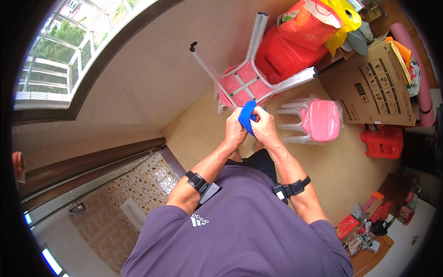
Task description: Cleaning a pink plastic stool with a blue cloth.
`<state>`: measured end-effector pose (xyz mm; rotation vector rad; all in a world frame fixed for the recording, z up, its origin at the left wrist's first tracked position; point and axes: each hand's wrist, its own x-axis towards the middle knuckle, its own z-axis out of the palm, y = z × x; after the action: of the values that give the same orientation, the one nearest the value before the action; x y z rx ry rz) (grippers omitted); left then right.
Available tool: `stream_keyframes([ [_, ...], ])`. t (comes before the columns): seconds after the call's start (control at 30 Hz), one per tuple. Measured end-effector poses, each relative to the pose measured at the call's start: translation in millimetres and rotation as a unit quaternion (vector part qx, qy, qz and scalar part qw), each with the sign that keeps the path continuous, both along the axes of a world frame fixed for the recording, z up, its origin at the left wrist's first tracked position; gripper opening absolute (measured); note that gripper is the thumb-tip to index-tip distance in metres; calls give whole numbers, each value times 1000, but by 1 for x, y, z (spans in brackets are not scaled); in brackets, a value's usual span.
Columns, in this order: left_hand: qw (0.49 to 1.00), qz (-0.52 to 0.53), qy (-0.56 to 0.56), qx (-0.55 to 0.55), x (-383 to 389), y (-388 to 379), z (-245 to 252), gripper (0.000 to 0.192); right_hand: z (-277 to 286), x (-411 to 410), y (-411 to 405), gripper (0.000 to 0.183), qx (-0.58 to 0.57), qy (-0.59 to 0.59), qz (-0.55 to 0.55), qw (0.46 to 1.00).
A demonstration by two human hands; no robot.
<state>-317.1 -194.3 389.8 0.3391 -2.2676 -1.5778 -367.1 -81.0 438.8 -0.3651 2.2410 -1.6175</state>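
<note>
A blue cloth (246,116) is bunched up between my two hands, in front of my body. My left hand (236,127) grips its left side, and my right hand (264,125) pinches it from the right. Just beyond the cloth, a pink stool (242,85) rests upside down, its plastic-wrapped metal legs with black end caps pointing up and outward. A second pink stool (323,120), covered in clear plastic film, lies to the right of my hands, with its wrapped legs toward me.
Red plastic stools (283,55) carry a red paper bag (309,20) by the wall. Right of them stands a large cardboard box (373,83); another red stool (382,142) is below it. A pebbled doorway floor (135,176) lies left, a cluttered wooden table (375,247) lower right.
</note>
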Motion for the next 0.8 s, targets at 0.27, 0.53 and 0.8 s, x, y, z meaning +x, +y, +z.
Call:
stream_keyframes([
  [0.27,999,11,-29,10,2,-2,-2,16,-12,4,2,22,-9,7,-1,1000],
  [0.53,999,-6,-33,5,2,-3,-7,18,-13,3,-4,16,-36,-27,-20,999],
  [0.8,999,13,-39,12,6,-3,-3,20,-22,8,-1,14,-130,-75,-6,989],
])
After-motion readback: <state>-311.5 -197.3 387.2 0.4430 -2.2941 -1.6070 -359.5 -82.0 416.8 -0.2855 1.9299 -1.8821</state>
